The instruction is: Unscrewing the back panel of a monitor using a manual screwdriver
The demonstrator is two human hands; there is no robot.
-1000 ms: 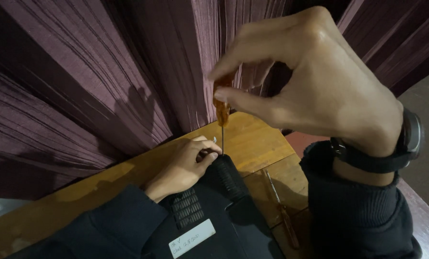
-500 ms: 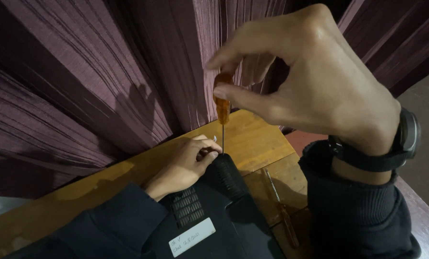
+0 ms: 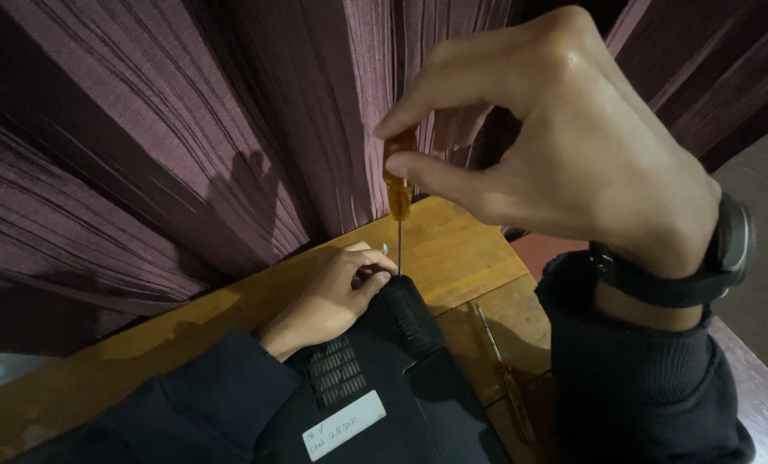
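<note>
Head view: right hand (image 3: 564, 163) pinches upright screwdriver (image 3: 398, 185).

Behind your work you have pleated maroon curtains (image 3: 143, 146). A second screwdriver (image 3: 506, 378) lies on the wooden table (image 3: 452, 249). Your wrist carries a black watch (image 3: 728, 249).

Our right hand (image 3: 564, 163) is raised, thumb and forefinger pinched in a tight grip, wrist bent. Our left hand (image 3: 332, 292) lies low, fingers curled, apparently pressing down, sleeves dark.
</note>
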